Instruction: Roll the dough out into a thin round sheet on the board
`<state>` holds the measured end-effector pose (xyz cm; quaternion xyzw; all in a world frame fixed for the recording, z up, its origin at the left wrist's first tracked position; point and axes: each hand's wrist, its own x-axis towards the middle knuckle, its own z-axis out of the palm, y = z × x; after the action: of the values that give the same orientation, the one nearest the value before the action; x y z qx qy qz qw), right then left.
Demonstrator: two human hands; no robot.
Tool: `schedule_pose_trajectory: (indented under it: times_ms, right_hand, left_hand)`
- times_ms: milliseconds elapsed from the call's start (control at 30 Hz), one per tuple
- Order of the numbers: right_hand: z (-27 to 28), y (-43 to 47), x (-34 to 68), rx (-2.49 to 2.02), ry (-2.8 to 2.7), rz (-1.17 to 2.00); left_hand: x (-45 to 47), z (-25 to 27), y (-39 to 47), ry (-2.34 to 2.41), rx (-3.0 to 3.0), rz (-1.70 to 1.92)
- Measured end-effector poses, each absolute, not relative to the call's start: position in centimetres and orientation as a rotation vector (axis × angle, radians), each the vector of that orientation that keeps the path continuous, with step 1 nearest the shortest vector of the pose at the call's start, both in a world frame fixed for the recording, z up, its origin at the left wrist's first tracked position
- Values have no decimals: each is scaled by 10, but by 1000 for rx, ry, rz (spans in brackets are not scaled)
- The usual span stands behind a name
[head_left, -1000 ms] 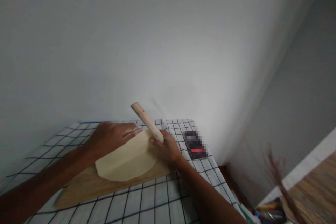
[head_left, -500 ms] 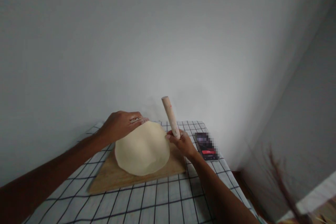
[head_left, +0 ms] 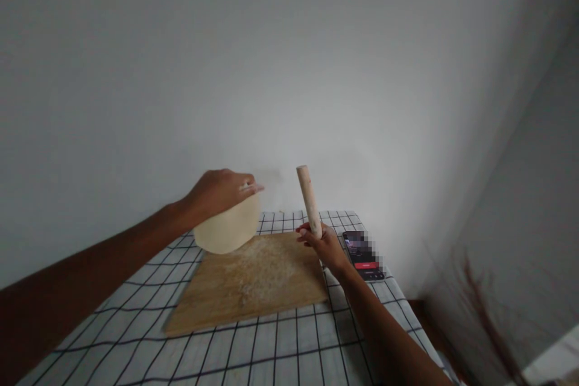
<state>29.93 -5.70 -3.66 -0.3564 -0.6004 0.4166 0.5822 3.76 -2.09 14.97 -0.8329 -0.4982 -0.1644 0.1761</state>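
A pale, thin sheet of dough (head_left: 228, 229) hangs from my left hand (head_left: 226, 190), whose floury fingers pinch it along the top edge. The sheet is held above the far left part of a wooden board (head_left: 217, 292), and my left forearm and hand cover some of it. White flour is scattered over the middle of the board. My right hand (head_left: 323, 247) is closed around the lower end of a wooden rolling pin (head_left: 309, 199), which points upward with a slight lean to the left, near the board's right edge.
A phone (head_left: 362, 256) with a partly blurred screen lies right of my right hand. The checked tablecloth (head_left: 253, 350) covers the table, which stands against a pale wall (head_left: 289, 72). Thin brown branches (head_left: 484, 313) stand beyond the table's right side.
The dough sheet has been lifted off the board by my left hand, up and leftward, baring the floured wood. My right hand still holds the rolling pin.
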Motion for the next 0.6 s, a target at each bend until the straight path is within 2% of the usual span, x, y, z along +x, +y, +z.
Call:
schedule_pose_trajectory:
  times_ms: [200, 333, 400, 500, 600]
  right_hand:
    - [-36, -55, 304, -867, -1369, 957]
    - [-37, -55, 307, -893, -1346, 943]
    - [-37, -56, 308, -906, -1343, 941]
    - [-37, -57, 307, -924, -1366, 927]
    - [-39, -57, 306, -936, -1396, 924]
  left_hand:
    - [103, 44, -120, -1245, -2813, -282]
    - [104, 6, -163, -1156, -3022, -416]
    - [83, 6, -146, -1287, -3027, -460]
    - [38, 16, -81, -1684, -2691, -721]
    - [3, 18, -13, -1845, -2585, -744]
